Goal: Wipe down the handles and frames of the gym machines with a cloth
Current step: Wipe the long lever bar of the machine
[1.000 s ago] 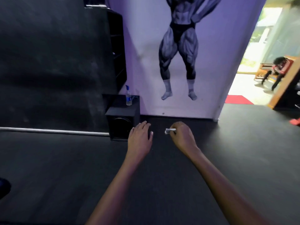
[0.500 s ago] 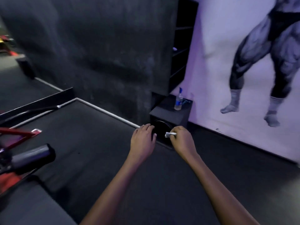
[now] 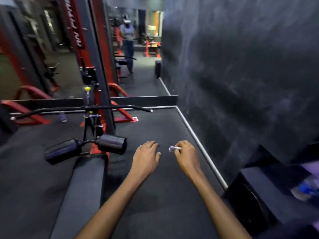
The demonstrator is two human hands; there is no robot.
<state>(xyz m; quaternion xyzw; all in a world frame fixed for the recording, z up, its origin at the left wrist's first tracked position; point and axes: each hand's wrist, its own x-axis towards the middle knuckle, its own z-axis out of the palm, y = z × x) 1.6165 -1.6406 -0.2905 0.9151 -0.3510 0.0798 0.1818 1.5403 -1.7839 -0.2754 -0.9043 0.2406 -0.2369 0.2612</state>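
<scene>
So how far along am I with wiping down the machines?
Nothing in view shows wiping done yet. In hand: your right hand pinches a small white cloth; your left hand is open and holds nothing. Neither touches equipment. Left: the long black handle bar, the roller pads and the red frame just ahead on your left.

Small white cloth point(image 3: 174, 148), bunched, mid-air.

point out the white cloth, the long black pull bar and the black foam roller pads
small white cloth point(image 3: 174, 148), head view, its bunched end sticking out of the right hand
long black pull bar point(image 3: 120, 107), head view, right half of the bar
black foam roller pad point(image 3: 112, 144), head view, middle of the right-side pad
</scene>
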